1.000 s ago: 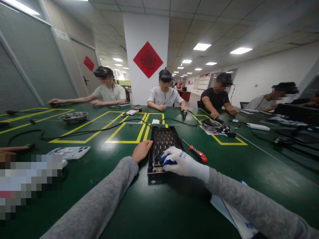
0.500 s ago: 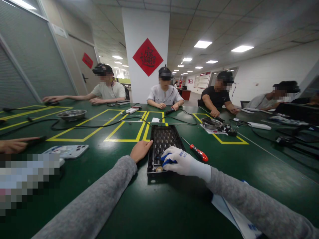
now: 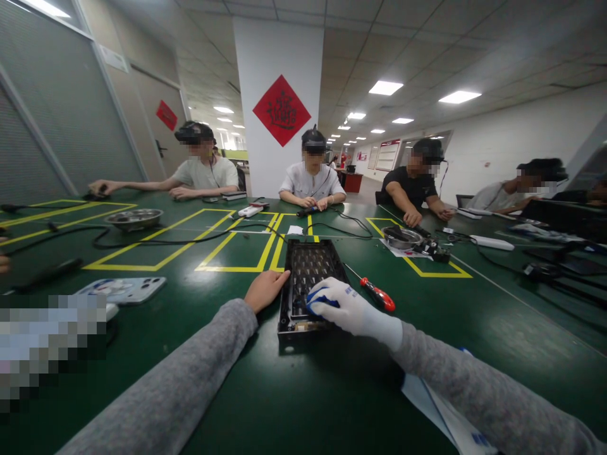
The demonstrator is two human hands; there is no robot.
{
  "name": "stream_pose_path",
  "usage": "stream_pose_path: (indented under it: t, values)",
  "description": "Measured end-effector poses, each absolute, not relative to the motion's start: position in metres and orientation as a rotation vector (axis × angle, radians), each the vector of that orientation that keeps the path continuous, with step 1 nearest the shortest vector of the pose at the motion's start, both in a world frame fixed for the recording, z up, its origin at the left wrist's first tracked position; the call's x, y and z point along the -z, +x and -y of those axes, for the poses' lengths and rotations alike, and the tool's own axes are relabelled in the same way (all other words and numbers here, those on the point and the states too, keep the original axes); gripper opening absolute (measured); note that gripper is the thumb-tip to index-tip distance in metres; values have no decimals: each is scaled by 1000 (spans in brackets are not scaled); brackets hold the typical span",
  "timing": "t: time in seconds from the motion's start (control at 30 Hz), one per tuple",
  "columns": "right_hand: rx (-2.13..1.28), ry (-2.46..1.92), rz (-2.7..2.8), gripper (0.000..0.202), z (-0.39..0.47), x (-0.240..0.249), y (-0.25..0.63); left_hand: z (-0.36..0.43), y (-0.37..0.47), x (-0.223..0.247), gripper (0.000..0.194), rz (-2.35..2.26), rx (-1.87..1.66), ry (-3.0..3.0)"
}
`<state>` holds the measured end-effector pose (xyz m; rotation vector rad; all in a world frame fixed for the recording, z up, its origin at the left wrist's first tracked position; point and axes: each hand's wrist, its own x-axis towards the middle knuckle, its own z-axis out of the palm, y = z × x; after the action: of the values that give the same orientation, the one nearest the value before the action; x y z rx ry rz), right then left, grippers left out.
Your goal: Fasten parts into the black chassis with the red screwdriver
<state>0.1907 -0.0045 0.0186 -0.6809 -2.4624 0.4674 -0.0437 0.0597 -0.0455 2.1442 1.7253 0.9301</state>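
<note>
A shallow black rectangular case (image 3: 283, 316) lies lengthwise before me on the green table, with rows of small shiny metal pieces inside. My bare left hand (image 3: 266, 289) grips its left side wall, thumb at the rim. My right hand (image 3: 337, 304), in a white glove with blue fingertips, reaches over the right wall. Its fingers are curled together inside the near half of the case, and whatever they pinch is hidden. A brass-coloured part (image 3: 306, 327) shows at the near end. Just right of the case lies a red-and-black screwdriver (image 3: 378, 294).
A phone (image 3: 124, 289) and a black handled tool (image 3: 52, 273) lie to the left. Metal bowls (image 3: 134, 218) stand at far left and right, the right bowl (image 3: 403, 236) beside black parts. Cables cross the table. A glove (image 3: 439, 404) lies under my right forearm. Several co-workers sit opposite.
My right hand has shifted slightly inside the case, and more of the brass-coloured part shows. At the left edge, another person's hand has drawn back from the black tool.
</note>
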Motion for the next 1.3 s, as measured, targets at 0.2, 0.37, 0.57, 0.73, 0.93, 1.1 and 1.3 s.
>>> stream_pose_path:
  t: [0.2, 0.37, 0.57, 0.73, 0.93, 1.1, 1.3]
  values:
    - [-503, -663, 2461, 28, 5, -21, 191, -60, -45, 47, 54, -1701, -921, 2143]
    - [-393, -675, 2579, 25, 4, -15, 191, -60, -45, 47, 54, -1703, -918, 2155]
    - [-388, -617, 2529, 19, -1, -9, 191, -60, -45, 47, 52, -1683, -937, 2155]
    - [-335, -620, 2567, 19, -1, -9, 191, -59, -44, 45, 52, -1696, -934, 2137]
    - [-377, -617, 2563, 20, -2, -8, 191, -57, -43, 44, 52, -1689, -938, 2143]
    - [-394, -637, 2553, 18, -1, -9, 190, -57, -43, 44, 52, -1726, -917, 2138]
    - [-365, -654, 2544, 19, 2, -9, 190, -57, -44, 44, 52, -1714, -914, 2147]
